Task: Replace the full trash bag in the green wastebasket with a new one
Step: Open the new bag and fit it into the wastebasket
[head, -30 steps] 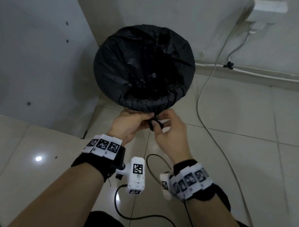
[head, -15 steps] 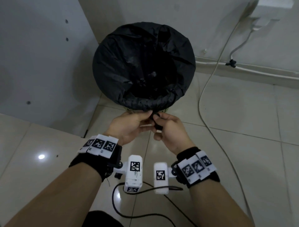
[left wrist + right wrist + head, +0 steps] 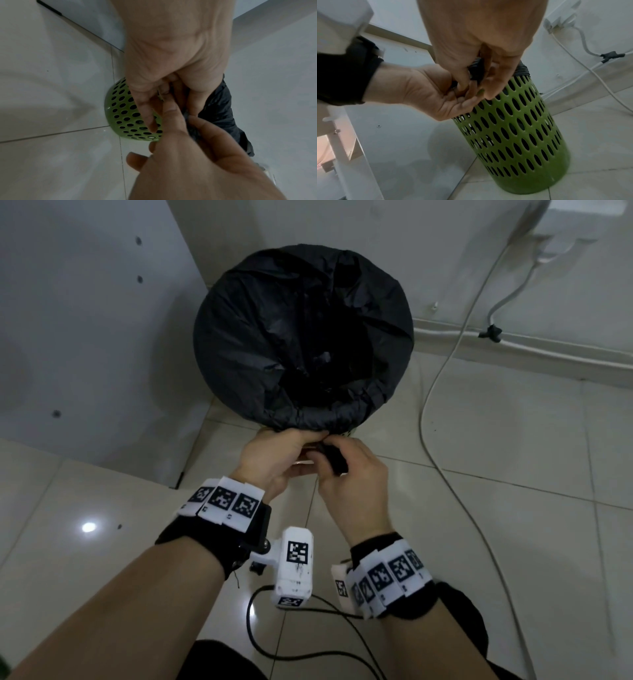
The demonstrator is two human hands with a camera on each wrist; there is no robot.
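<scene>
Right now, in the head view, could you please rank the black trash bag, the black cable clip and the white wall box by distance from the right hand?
1. Black trash bag, pinched by the right hand.
2. Black cable clip, on the wall base, right.
3. White wall box, top right.

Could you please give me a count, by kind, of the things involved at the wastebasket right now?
Wastebasket, green: 1
Trash bag, black: 1
Hands, left hand and right hand, both pinching the bag's gathered edge: 2
White wall cables: 2
Total: 6
</scene>
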